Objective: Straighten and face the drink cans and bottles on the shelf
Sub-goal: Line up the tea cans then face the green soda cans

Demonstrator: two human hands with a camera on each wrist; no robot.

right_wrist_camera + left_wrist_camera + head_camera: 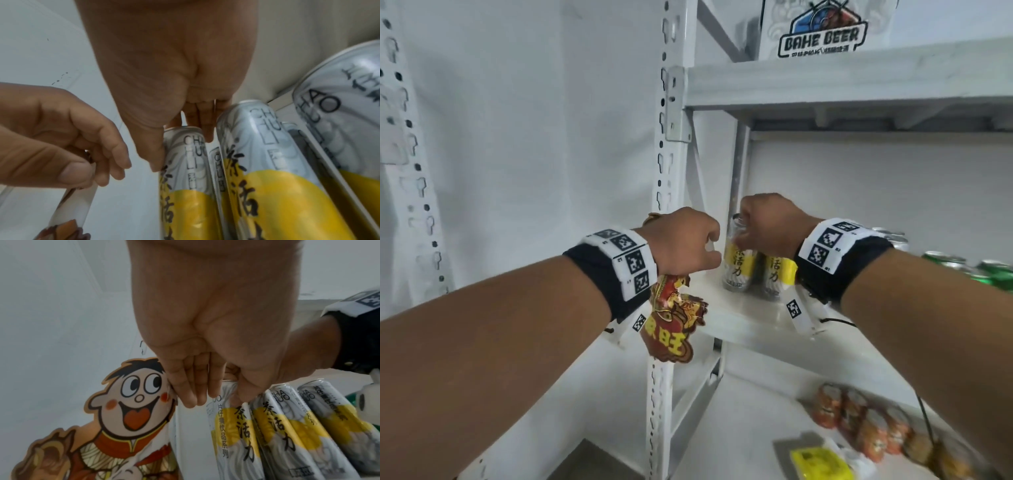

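**Facing the front-left can, cutout held aside**

We are mid-step on the yellow-and-white cans at the left end of the middle shelf (726,329), near its front-left corner. Nearest to us, both forearms reach in, wrist bands with printed markers on each.

Our left hand (685,240) sits just beside the upright post (666,171), fingers curled and pinching the top edge of a cartoon cutout (131,404), which hangs down past the shelf's front edge. Back of the hand up, knuckles toward the cans.

Just past it, our right hand (767,222) comes down from above, wrist bent, fingers and thumb clamped round the top rim of the front-left can (185,175). The can stands upright, its label characters showing toward us, touching its neighbour can (267,162) on the right. More of the same cans stand behind.

We judge the next move is a small twist at the rim to square the label, then letting go without tipping it; slim can, so it could wobble.

Further right along the shelf, green cans (993,274) look not yet reached. We cannot tell their facing.
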